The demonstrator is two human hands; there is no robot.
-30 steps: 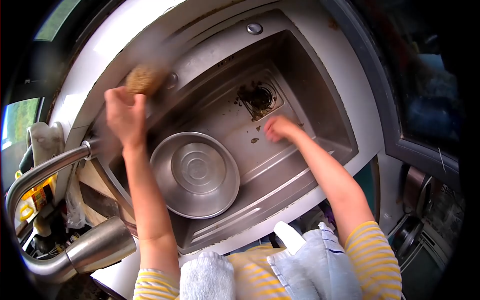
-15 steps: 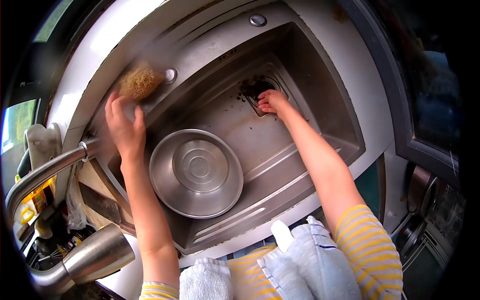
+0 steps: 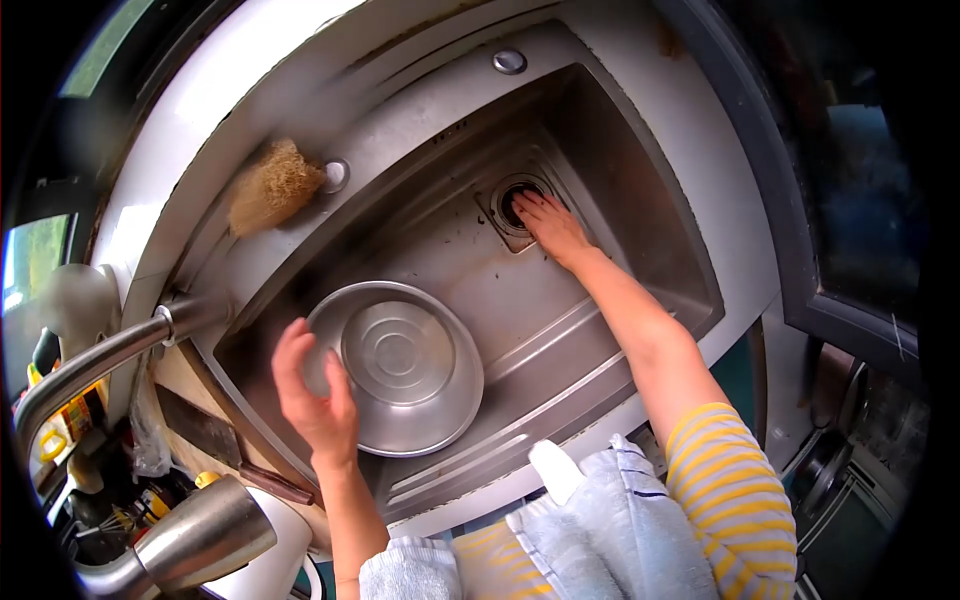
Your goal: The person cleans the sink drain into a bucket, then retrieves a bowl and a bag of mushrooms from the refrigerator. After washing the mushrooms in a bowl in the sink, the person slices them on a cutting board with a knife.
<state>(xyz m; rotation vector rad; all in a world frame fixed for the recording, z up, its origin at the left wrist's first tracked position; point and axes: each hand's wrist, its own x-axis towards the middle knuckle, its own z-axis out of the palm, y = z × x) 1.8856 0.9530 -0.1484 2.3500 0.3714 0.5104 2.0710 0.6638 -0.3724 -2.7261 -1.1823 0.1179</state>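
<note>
My right hand (image 3: 552,228) reaches into the far part of the steel sink (image 3: 455,245), fingers stretched out over the round drain (image 3: 510,203). Its fingertips dip into the dark drain opening, and nothing shows in its grasp. A few dark crumbs lie around the drain. My left hand (image 3: 318,400) hovers at the left rim of a wide metal bowl (image 3: 425,420), thumb and fingers apart, holding nothing. Only a ringed round base shows inside the bowl. A tan loofah sponge (image 3: 275,190) lies on the sink's back ledge.
A curved metal faucet (image 3: 95,355) arches over the left side, its wide spray head (image 3: 205,535) close to the camera. A cleaver (image 3: 200,425) lies on a wooden board left of the sink. Towels (image 3: 600,530) hang at my front. A white mug (image 3: 275,550) stands lower left.
My left hand has moved from beside the loofah down to the bowl. My right hand's fingers have straightened into the drain. Most of the dark debris around the drain is gone.
</note>
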